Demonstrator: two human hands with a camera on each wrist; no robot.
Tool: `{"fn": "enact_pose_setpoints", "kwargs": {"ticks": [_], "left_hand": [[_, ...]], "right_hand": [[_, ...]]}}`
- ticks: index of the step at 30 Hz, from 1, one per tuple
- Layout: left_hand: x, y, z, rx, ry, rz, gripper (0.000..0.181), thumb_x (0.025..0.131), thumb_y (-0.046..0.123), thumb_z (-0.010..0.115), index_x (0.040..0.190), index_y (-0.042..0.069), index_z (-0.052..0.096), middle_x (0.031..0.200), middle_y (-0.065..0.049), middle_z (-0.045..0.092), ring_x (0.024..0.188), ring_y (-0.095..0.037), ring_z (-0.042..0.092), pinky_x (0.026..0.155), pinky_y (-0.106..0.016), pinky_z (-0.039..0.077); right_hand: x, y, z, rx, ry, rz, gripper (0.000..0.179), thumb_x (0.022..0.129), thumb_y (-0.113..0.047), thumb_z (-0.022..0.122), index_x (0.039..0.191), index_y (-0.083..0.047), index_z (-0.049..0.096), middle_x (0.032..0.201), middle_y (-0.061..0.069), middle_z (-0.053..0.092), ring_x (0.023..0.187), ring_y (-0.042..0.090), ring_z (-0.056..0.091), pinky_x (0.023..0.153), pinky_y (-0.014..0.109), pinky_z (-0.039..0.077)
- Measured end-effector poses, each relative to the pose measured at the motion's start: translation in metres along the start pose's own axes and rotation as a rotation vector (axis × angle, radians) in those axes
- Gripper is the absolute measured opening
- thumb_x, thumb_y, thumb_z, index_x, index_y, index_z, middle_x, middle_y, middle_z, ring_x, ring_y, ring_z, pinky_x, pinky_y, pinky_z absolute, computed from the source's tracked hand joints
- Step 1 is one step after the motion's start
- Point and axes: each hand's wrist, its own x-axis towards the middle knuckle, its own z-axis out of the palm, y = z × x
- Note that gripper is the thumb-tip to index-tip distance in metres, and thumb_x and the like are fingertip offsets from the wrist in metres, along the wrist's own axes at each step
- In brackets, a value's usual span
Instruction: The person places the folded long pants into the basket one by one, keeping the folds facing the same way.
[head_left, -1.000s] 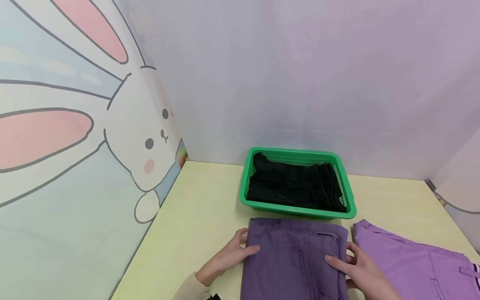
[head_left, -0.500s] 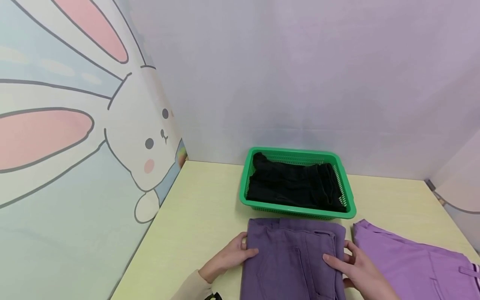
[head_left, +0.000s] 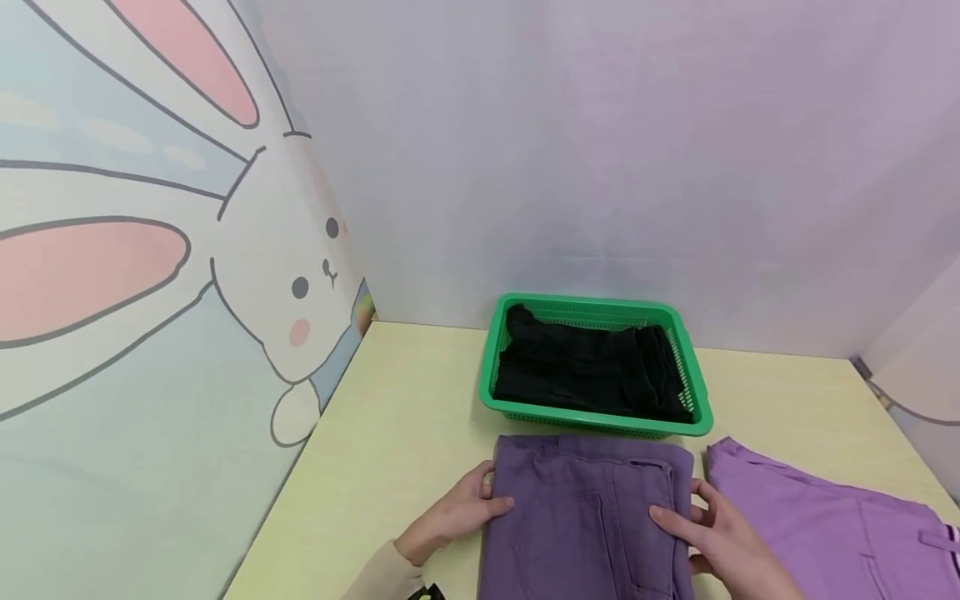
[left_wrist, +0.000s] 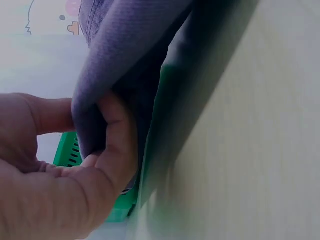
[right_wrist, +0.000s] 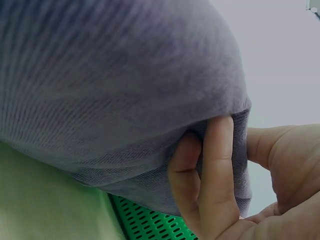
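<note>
Dark purple pants (head_left: pixel 562 525), folded into a block with pocket seams on top, are in front of me at the bottom of the head view. My left hand (head_left: pixel 459 512) pinches their left edge, thumb on top and fingers under the layers. At the right edge, my right hand (head_left: pixel 726 537) grips the folded cloth the same way. The left wrist view has the cloth (left_wrist: pixel 125 55) bulging over the curled fingers, its edge raised off the table. In the right wrist view, fingers (right_wrist: pixel 216 175) tuck beneath the fabric. The lower end of the pants is cut off.
Just behind the pants stands a green plastic basket (head_left: pixel 596 418) with folded black clothing (head_left: pixel 577 367) in it. Lighter purple pants (head_left: pixel 817 525) lie on the pale yellow table (head_left: pixel 397 400) to the right. Walls rise at the back and left.
The dark purple pants shift slightly left, then a little back right, with both hands keeping their grip. The basket and the lighter pants stay put.
</note>
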Motion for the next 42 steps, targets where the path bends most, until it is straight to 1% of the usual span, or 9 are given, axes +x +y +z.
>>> {"fn": "enact_pose_setpoints", "kwargs": {"ticks": [6, 13, 16, 19, 21, 26, 31, 38, 42], "left_hand": [[-0.003, 0.007, -0.004, 0.028, -0.019, 0.024, 0.064, 0.105, 0.009, 0.063, 0.156, -0.01, 0.03, 0.102, -0.023, 0.08, 0.088, -0.008, 0.074, 0.085, -0.023, 0.053], [-0.006, 0.014, -0.008, 0.032, -0.02, 0.046, 0.064, 0.105, 0.009, 0.063, 0.157, -0.01, 0.03, 0.102, -0.023, 0.079, 0.085, -0.008, 0.072, 0.081, -0.022, 0.053], [-0.007, 0.02, -0.01, 0.033, -0.014, 0.043, 0.066, 0.105, 0.009, 0.063, 0.158, -0.01, 0.029, 0.104, -0.026, 0.079, 0.087, -0.009, 0.072, 0.082, -0.023, 0.053], [-0.009, 0.025, -0.011, 0.036, -0.017, 0.039, 0.067, 0.106, 0.009, 0.063, 0.159, -0.009, 0.027, 0.107, -0.026, 0.078, 0.09, -0.01, 0.073, 0.084, -0.024, 0.054], [-0.011, 0.029, -0.012, 0.036, -0.024, 0.032, 0.068, 0.106, 0.009, 0.062, 0.16, -0.009, 0.025, 0.11, -0.026, 0.078, 0.093, -0.01, 0.073, 0.086, -0.024, 0.054], [-0.015, 0.036, -0.013, 0.037, -0.03, 0.028, 0.068, 0.107, 0.011, 0.062, 0.161, -0.008, 0.025, 0.112, -0.025, 0.078, 0.095, -0.01, 0.073, 0.085, -0.024, 0.054], [-0.016, 0.039, -0.016, 0.029, -0.049, 0.038, 0.067, 0.108, 0.011, 0.061, 0.161, -0.008, 0.025, 0.113, -0.024, 0.078, 0.093, -0.009, 0.073, 0.085, -0.024, 0.055], [-0.017, 0.044, -0.022, 0.019, -0.086, 0.047, 0.069, 0.108, 0.01, 0.06, 0.163, -0.006, 0.022, 0.122, -0.025, 0.076, 0.098, -0.01, 0.073, 0.087, -0.024, 0.056], [-0.018, 0.045, -0.022, 0.02, -0.106, 0.059, 0.068, 0.109, 0.011, 0.059, 0.163, -0.006, 0.022, 0.124, -0.026, 0.074, 0.101, -0.01, 0.073, 0.088, -0.024, 0.056]], "right_hand": [[-0.001, 0.0, -0.003, 0.037, -0.002, 0.003, 0.108, 0.108, -0.036, 0.064, 0.162, 0.014, -0.015, 0.155, 0.041, 0.046, 0.102, 0.032, 0.078, 0.087, 0.046, 0.065], [0.0, -0.001, -0.01, 0.099, -0.059, -0.02, 0.108, 0.109, -0.034, 0.063, 0.162, 0.012, -0.019, 0.138, 0.018, 0.068, 0.103, 0.032, 0.078, 0.088, 0.047, 0.065], [-0.001, -0.001, -0.011, 0.104, -0.056, -0.017, 0.108, 0.109, -0.034, 0.062, 0.161, 0.012, -0.021, 0.14, 0.024, 0.065, 0.104, 0.03, 0.077, 0.089, 0.047, 0.064], [-0.002, -0.003, -0.011, 0.092, -0.047, -0.012, 0.11, 0.109, -0.035, 0.061, 0.159, 0.013, -0.024, 0.154, 0.042, 0.044, 0.106, 0.027, 0.076, 0.089, 0.047, 0.064], [-0.003, -0.004, -0.012, 0.088, -0.056, -0.019, 0.109, 0.11, -0.035, 0.06, 0.158, 0.014, -0.025, 0.161, 0.044, 0.032, 0.108, 0.026, 0.076, 0.09, 0.047, 0.064], [-0.005, -0.004, -0.015, 0.077, -0.07, -0.039, 0.107, 0.11, -0.034, 0.059, 0.159, 0.016, -0.022, 0.156, 0.044, 0.037, 0.108, 0.027, 0.076, 0.09, 0.048, 0.064], [-0.005, -0.004, -0.016, 0.063, -0.039, -0.027, 0.11, 0.109, -0.036, 0.061, 0.159, 0.015, -0.022, 0.161, 0.048, 0.023, 0.111, 0.026, 0.075, 0.092, 0.048, 0.064], [-0.008, -0.007, -0.016, 0.061, -0.043, -0.031, 0.107, 0.109, -0.035, 0.061, 0.16, 0.015, -0.019, 0.151, 0.043, 0.044, 0.106, 0.026, 0.076, 0.09, 0.047, 0.064], [-0.009, -0.01, -0.016, 0.047, -0.038, -0.031, 0.105, 0.11, -0.035, 0.059, 0.16, 0.017, -0.017, 0.152, 0.046, 0.039, 0.107, 0.025, 0.076, 0.091, 0.047, 0.064]]}}
